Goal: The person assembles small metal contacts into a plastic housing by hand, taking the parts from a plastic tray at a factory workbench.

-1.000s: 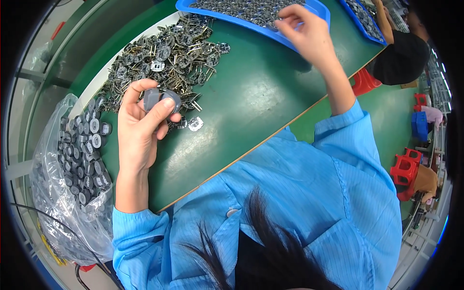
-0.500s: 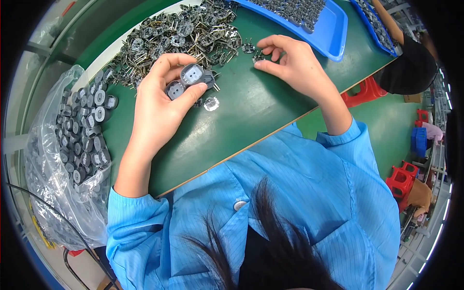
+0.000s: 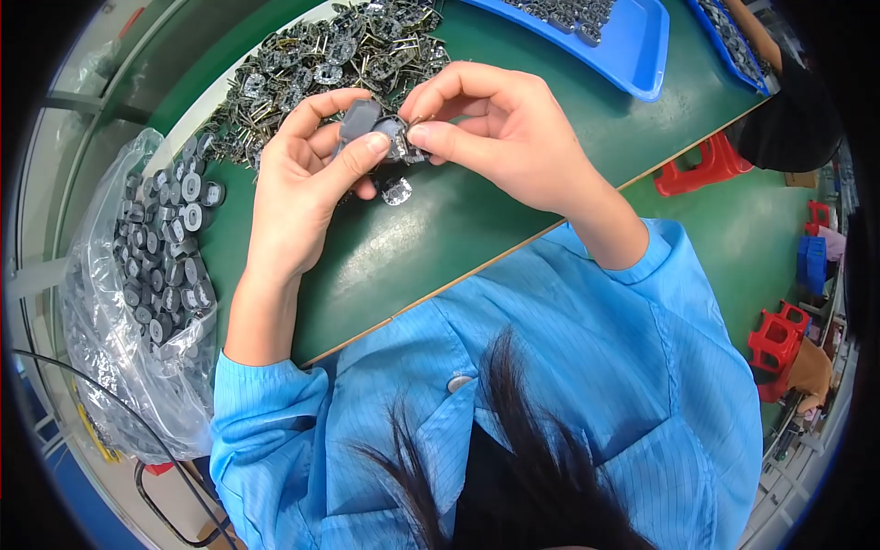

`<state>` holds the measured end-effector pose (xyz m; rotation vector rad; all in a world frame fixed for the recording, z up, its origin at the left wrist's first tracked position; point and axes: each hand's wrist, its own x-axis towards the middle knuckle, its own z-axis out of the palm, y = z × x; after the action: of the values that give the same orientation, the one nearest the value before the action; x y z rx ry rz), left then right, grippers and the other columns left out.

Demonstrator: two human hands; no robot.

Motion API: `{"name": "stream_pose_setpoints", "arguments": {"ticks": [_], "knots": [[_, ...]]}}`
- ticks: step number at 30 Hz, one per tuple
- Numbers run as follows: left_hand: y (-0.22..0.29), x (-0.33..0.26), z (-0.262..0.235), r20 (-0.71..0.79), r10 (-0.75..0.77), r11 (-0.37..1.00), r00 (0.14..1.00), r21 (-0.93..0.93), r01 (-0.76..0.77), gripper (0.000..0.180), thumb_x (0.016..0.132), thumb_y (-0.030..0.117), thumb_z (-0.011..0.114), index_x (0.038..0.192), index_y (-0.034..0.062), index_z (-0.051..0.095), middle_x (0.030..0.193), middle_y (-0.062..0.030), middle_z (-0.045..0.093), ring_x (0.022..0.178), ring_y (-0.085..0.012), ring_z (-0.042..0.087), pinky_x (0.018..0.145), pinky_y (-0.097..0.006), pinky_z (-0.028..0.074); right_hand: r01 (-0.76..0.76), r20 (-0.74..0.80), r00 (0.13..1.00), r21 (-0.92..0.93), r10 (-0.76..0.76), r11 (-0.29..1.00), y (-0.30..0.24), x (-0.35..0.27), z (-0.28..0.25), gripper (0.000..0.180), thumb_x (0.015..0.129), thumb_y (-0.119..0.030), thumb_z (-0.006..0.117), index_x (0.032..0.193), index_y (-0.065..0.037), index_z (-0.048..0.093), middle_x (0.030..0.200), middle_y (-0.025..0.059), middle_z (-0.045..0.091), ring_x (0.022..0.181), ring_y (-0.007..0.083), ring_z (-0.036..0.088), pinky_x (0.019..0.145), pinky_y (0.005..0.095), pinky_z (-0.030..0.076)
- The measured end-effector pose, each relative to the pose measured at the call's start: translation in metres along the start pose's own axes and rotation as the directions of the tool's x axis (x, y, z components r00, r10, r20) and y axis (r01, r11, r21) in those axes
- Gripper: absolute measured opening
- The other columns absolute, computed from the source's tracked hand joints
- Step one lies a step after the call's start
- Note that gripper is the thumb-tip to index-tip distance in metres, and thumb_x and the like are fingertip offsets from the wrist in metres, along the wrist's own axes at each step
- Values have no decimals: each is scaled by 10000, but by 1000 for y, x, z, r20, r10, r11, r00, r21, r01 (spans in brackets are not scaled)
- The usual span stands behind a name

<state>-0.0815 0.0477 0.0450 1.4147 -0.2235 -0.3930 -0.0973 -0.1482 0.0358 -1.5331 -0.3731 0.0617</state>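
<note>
**Inspector:** While both hands are raised just above the green work mat [image 3: 513, 220], what does the head view show in them?

**Assistant:** The left hand [image 3: 307, 179] pinches a small grey rounded plastic part [image 3: 359, 119] between thumb and forefinger, the other fingers curled behind it. The right hand [image 3: 500, 133] is pressed close, its thumb and forefinger pinching a small dark metal piece with pins [image 3: 408, 142]. Whether that piece touches the grey part or merely sits just beside it cannot be told. Both items sit between the two hands, above the mat.

**Inspector:** Anything directly below?

**Assistant:** One loose round metal piece [image 3: 397, 191] lies on the mat, just under the hands.

**Inspector:** Surroundings?

**Assistant:** A heap of dark pinned metal pieces [image 3: 302, 73] lies beyond the hands. A clear plastic bag of grey round parts [image 3: 156, 266] sits at the mat's left end. A blue plastic tray [image 3: 632, 50] holding more pieces lies further right, well apart from the hands. Red plastic stools [image 3: 701, 165] stand on the floor past the table's edge.
</note>
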Motion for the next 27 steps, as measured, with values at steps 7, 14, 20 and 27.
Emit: {"name": "stream_pose_setpoints", "arguments": {"ticks": [7,14,20,27], "knots": [[-4,-1,2,-61,-2,996,998,-86,-4,397,865,103,640,1208,-15,478,967,-71,612,788,-101,606,615,-221,527,-17,-73,997,57,21,998,14,-10,14,101,796,-39,675,865,23,635,773,67,657,704,97,633,601,231,525],[2,-4,0,-28,-49,994,998,-102,46,372,886,191,632,1148,-34,493,779,-70,649,617,-106,615,494,-180,448,345,7,934,-286,-358,894,-3,4,8,88,776,-65,687,851,-30,657,794,49,642,715,130,628,605,246,520],[-1,-6,0,-41,-54,998,998,-31,53,316,917,232,585,1137,9,539,804,-42,636,606,-82,611,482,-171,466,262,-6,960,-327,-280,908,-3,3,16,93,785,-81,687,844,-20,650,807,53,644,724,133,641,608,249,521],[-1,-5,-1,8,-74,987,997,-143,74,423,861,157,657,1181,-42,465,799,-110,651,670,-142,645,586,-219,523,-116,-71,990,63,121,991,-2,2,14,145,809,-94,686,887,16,631,801,56,653,715,93,612,629,236,516]]}}
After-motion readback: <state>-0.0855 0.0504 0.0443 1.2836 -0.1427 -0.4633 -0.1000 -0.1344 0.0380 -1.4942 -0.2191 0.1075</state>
